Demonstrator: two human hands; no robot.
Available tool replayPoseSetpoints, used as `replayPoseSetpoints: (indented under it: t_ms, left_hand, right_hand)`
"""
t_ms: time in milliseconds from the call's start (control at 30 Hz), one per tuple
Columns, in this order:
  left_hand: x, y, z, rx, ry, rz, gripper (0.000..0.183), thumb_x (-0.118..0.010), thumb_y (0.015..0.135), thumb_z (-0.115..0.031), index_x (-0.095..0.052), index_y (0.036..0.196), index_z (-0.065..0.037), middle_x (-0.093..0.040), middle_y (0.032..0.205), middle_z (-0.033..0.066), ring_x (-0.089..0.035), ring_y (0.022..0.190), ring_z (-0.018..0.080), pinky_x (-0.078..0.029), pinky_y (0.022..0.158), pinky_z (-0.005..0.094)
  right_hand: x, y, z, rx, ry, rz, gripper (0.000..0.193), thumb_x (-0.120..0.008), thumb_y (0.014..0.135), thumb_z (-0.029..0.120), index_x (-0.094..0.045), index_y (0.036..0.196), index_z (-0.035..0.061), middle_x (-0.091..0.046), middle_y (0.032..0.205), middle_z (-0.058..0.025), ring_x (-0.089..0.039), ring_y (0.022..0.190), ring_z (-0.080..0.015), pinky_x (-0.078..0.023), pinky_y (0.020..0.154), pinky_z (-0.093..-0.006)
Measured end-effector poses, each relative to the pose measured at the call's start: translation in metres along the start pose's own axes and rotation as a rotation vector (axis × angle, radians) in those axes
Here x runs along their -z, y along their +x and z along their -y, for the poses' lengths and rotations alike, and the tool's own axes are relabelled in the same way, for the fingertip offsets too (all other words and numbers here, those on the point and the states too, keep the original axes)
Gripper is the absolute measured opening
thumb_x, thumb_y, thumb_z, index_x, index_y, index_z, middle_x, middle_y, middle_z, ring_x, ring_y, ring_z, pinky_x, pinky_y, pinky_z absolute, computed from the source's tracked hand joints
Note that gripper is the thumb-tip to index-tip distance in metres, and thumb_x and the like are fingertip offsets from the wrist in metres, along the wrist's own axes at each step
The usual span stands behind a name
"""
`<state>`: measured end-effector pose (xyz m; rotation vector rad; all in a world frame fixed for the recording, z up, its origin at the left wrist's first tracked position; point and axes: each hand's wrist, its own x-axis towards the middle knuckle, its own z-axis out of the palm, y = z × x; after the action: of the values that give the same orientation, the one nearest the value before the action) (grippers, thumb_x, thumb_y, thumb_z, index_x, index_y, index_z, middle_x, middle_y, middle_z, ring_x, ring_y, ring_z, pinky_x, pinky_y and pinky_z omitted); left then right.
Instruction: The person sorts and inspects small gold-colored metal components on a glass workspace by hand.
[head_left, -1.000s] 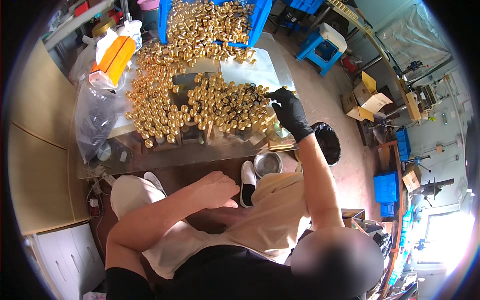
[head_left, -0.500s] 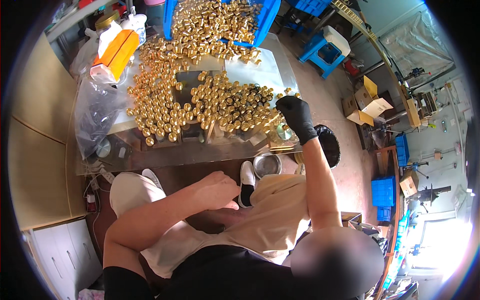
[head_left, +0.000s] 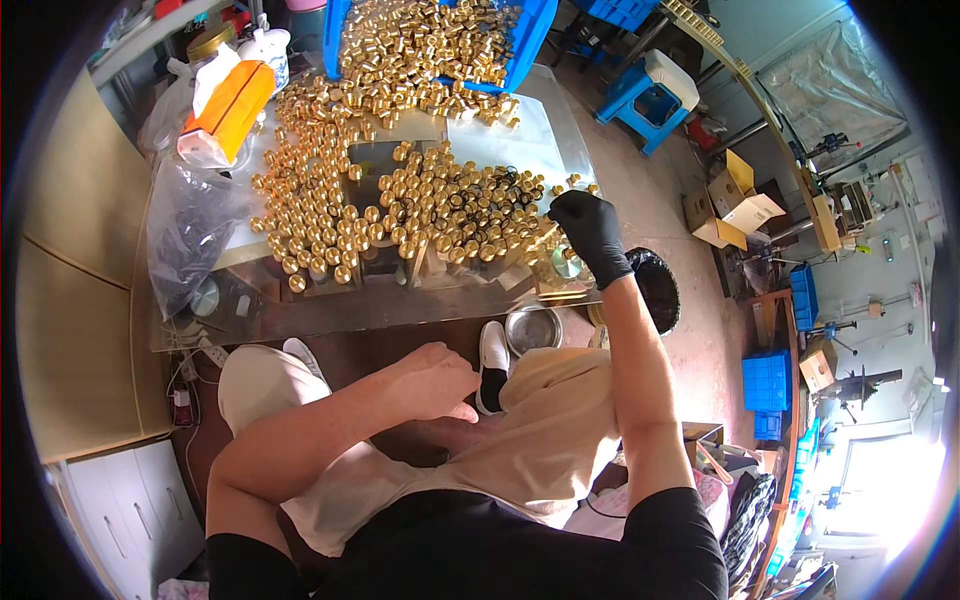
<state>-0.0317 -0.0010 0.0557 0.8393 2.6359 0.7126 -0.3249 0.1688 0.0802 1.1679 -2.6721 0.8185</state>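
Observation:
My right hand (head_left: 592, 232), in a black glove, is at the right end of the table beside the brass pieces. Its fingers are bent and pressed together; whatever they may hold is hidden. Small round brass caps (head_left: 325, 215) lie in a wide spread over the tabletop. Black rings (head_left: 497, 182) are scattered among those close to the glove. Below the glove's fingers is a shiny round disc (head_left: 566, 262). My bare left hand (head_left: 435, 380) hangs above my lap, away from the table, with its fingers curled in. Its palm side cannot be seen.
A blue crate (head_left: 520, 60) at the table's back spills more caps. An orange tissue pack (head_left: 238, 105) and a clear plastic bag (head_left: 190, 235) lie at the left. A metal bowl (head_left: 533, 328) and a black-lined bin (head_left: 655, 290) stand below the table; a blue stool (head_left: 650, 100) is beyond.
Both hands stay almost where they were. The blurred round shape at the lower right is gone, and my right upper arm and black sleeve now show there.

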Motion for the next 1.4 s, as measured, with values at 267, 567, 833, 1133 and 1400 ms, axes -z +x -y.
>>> replayPoseSetpoints:
  t_ms: [267, 567, 833, 1133, 1400]
  left_hand:
    - [-0.002, -0.001, 0.002, -0.001, 0.016, 0.005, 0.046, -0.071, 0.085, -0.047, -0.068, 0.09, -0.001, -0.07, 0.088, 0.0172, -0.068, 0.093, 0.0378, -0.052, 0.084, 0.0478]
    - [-0.003, 0.0, 0.005, 0.013, 0.025, 0.021, 0.048, -0.07, 0.085, -0.049, -0.067, 0.09, -0.001, -0.07, 0.089, 0.0171, -0.068, 0.094, 0.0373, -0.053, 0.082, 0.0479]
    - [-0.006, 0.004, 0.002, 0.027, 0.036, 0.069, 0.044, -0.071, 0.085, -0.046, -0.067, 0.091, -0.002, -0.07, 0.09, 0.0162, -0.068, 0.094, 0.0373, -0.052, 0.083, 0.0483]
    - [-0.011, 0.003, 0.003, 0.035, 0.029, 0.087, 0.041, -0.072, 0.085, -0.042, -0.067, 0.093, -0.002, -0.07, 0.094, 0.0163, -0.067, 0.096, 0.037, -0.052, 0.085, 0.0472]
    - [-0.01, 0.008, 0.004, 0.037, 0.02, 0.121, 0.041, -0.072, 0.085, -0.042, -0.068, 0.094, -0.002, -0.07, 0.093, 0.0161, -0.067, 0.097, 0.0368, -0.051, 0.085, 0.0481]
  right_hand:
    - [-0.004, -0.003, 0.009, 0.107, -0.095, -0.096, 0.013, -0.077, 0.081, 0.012, -0.074, 0.092, 0.0064, -0.073, 0.085, -0.0121, -0.073, 0.077, -0.025, -0.057, 0.072, -0.0344]
    - [-0.002, -0.003, -0.003, -0.024, -0.093, -0.075, 0.015, -0.081, 0.075, 0.014, -0.075, 0.087, 0.0065, -0.073, 0.085, -0.0122, -0.072, 0.076, -0.0274, -0.056, 0.072, -0.0368]
    - [0.0, 0.0, -0.002, -0.184, -0.132, 0.049, 0.022, -0.08, 0.075, 0.027, -0.077, 0.087, 0.0096, -0.073, 0.084, -0.015, -0.07, 0.079, -0.035, -0.056, 0.076, -0.0414]
    - [0.008, -0.004, -0.003, -0.073, -0.183, 0.033, 0.031, -0.08, 0.078, 0.025, -0.073, 0.104, 0.0088, -0.073, 0.088, -0.0133, -0.071, 0.08, -0.028, -0.056, 0.075, -0.038]
    - [-0.001, 0.002, -0.01, 0.006, -0.269, 0.034, 0.025, -0.08, 0.077, 0.023, -0.074, 0.096, 0.0078, -0.072, 0.095, -0.0137, -0.07, 0.089, -0.0327, -0.055, 0.081, -0.0405]
